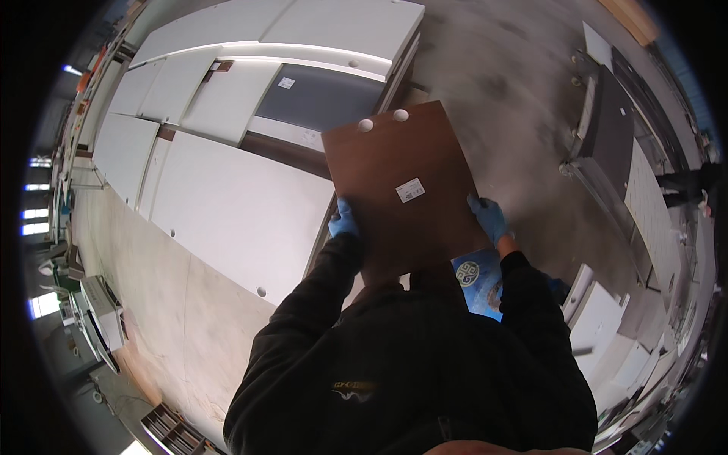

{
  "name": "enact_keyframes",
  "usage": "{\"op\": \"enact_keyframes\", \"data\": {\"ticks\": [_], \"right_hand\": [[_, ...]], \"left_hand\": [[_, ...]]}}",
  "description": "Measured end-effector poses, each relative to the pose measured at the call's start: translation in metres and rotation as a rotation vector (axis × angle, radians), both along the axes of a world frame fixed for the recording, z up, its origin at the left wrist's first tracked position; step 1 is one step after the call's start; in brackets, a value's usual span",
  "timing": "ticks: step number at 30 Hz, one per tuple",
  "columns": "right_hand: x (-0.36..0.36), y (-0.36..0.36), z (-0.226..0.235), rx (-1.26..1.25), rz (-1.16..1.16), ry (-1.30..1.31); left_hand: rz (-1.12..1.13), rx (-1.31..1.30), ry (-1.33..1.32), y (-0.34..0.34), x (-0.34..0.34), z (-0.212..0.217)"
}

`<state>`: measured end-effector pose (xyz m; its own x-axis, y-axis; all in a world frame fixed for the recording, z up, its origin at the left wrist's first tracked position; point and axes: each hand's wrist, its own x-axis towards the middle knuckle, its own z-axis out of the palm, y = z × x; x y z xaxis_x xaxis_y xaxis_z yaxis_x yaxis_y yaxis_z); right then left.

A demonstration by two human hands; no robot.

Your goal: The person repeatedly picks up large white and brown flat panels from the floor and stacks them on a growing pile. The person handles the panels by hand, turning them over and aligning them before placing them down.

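A flat brown panel (pixel 394 159) is held up in front of me by its two side edges. Near its far edge are two round holes, and a white label (pixel 410 190) is stuck at its middle. My left hand (pixel 344 218), in a blue glove, grips the left edge low down. On the right edge, my right hand (pixel 489 218), gloved the same way, is closed around the board. The fingers under the panel are hidden.
Large white panels (pixel 243 197) lie in stacks to the left, with a dark grey panel (pixel 322 96) among them. A cart of dark panels (pixel 607 121) stands at the right. A blue patterned sheet (pixel 478 282) shows below the brown panel. Someone in dark clothes (pixel 686 184) is at far right.
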<state>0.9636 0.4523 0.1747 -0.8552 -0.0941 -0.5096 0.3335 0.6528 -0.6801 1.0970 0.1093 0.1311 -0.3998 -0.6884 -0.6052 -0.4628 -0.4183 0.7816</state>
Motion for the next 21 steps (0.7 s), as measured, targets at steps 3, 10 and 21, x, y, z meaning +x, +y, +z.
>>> {"op": "enact_keyframes", "data": {"ticks": [3,10,21], "right_hand": [[-0.024,0.008,-0.032,-0.123,0.004,-0.295],[-0.071,0.020,-0.092,-0.282,0.041,-0.482],[-0.227,-0.033,-0.126,-0.049,0.300,-0.079]], "left_hand": [[-0.282,-0.203,-0.150,-0.033,-0.049,-0.005],[-0.390,-0.528,-0.317,-0.033,-0.117,-0.040],[0.391,-0.156,-0.412,0.069,-0.095,-0.102]]}}
